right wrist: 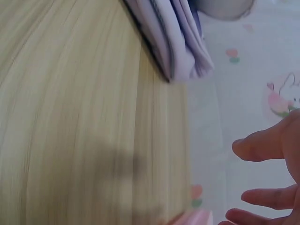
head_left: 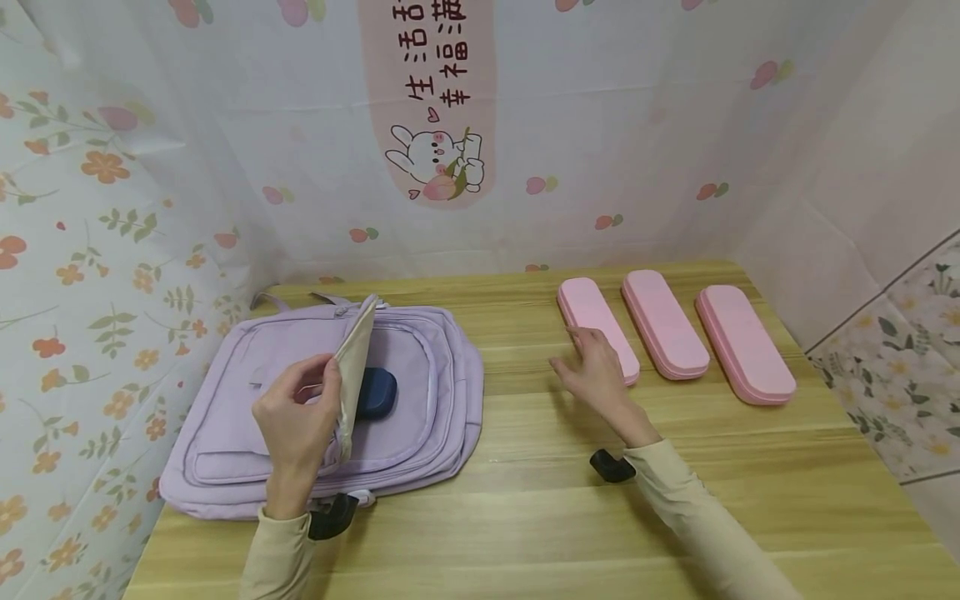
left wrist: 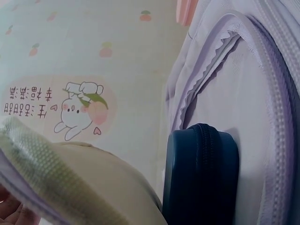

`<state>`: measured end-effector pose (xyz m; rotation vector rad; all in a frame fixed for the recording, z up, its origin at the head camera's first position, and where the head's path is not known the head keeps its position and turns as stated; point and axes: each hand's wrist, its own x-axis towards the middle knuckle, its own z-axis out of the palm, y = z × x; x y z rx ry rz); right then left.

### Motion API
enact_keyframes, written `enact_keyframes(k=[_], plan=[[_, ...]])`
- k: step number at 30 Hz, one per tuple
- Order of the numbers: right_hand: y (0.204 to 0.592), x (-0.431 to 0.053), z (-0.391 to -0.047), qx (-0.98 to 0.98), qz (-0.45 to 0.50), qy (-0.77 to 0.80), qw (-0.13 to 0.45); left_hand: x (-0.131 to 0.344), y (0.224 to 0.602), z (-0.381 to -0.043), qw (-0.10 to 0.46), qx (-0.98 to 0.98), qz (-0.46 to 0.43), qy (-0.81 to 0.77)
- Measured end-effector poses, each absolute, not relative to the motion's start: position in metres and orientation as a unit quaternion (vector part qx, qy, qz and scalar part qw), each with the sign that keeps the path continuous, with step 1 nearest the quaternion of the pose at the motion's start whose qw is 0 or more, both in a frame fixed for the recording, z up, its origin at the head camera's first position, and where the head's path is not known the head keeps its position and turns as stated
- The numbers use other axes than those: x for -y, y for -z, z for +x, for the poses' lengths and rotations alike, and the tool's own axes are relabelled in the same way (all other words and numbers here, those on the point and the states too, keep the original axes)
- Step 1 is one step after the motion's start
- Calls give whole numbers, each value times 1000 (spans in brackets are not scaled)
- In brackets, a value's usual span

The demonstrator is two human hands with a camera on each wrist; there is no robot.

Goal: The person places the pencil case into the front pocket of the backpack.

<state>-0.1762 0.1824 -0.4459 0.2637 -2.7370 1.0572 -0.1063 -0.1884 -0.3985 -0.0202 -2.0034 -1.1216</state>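
Lilac backpack (head_left: 225, 408) lies flat at left, its front flap (head_left: 355, 362) pinched raised in my left hand (head_left: 300, 408). Leftmost pink case (head_left: 597, 311) lies just ahead and right of my right hand (head_left: 597, 377), the nearer one, long axis slanting away leftward; those fingers spread, holding nothing. Dark blue case (head_left: 377, 393) sits in the opened pocket.

At the lower left, a beige sleeve (head_left: 279, 558) ended beside a curved black wrist piece (head_left: 332, 517); toward the lower right, another beige sleeve (head_left: 705, 521) and black fitting (head_left: 612, 467) matched.
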Motion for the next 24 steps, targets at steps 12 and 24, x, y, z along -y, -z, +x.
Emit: enact_keyframes(k=[12,24], plan=[[454,-229,-173,937,36,-332,101,189,400,-108,413,796,-16,442],[472,-241,-164,941,-10,-321,108,189,401,-109,412,797,-19,442]])
